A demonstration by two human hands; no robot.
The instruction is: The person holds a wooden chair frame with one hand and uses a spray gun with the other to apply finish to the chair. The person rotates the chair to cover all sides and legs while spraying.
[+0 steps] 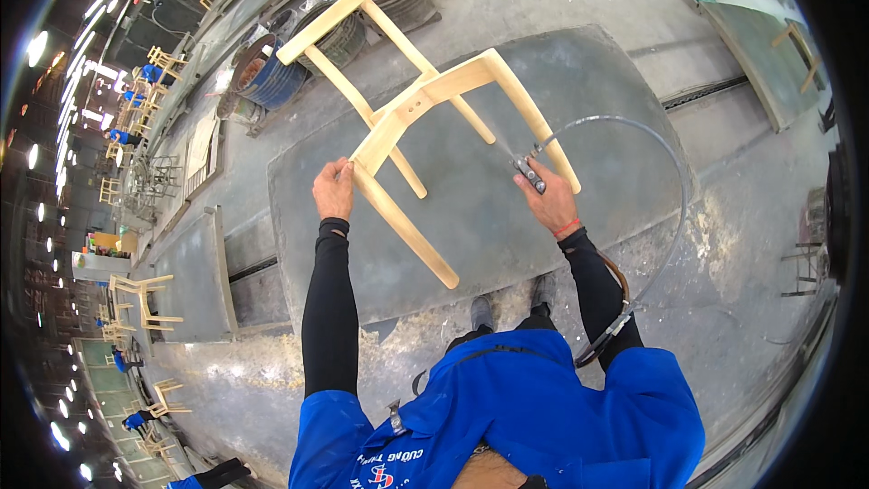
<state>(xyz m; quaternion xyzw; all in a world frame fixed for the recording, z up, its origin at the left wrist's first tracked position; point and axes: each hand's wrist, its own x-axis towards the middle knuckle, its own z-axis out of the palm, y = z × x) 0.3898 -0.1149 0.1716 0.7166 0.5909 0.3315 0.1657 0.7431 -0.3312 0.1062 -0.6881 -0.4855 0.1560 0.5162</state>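
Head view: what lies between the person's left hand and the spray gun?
Between the left hand and the spray gun, the head view shows parts of the wooden chair, with the grey platform visible beneath.

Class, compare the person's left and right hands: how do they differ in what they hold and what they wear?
The left hand holds the edge of the wooden chair frame, while the right hand is wrapped around a hose-fed spray tool. The right hand has a red band at its wrist; the left hand shows none. Both are ungloved, with black sleeves covering the forearms.
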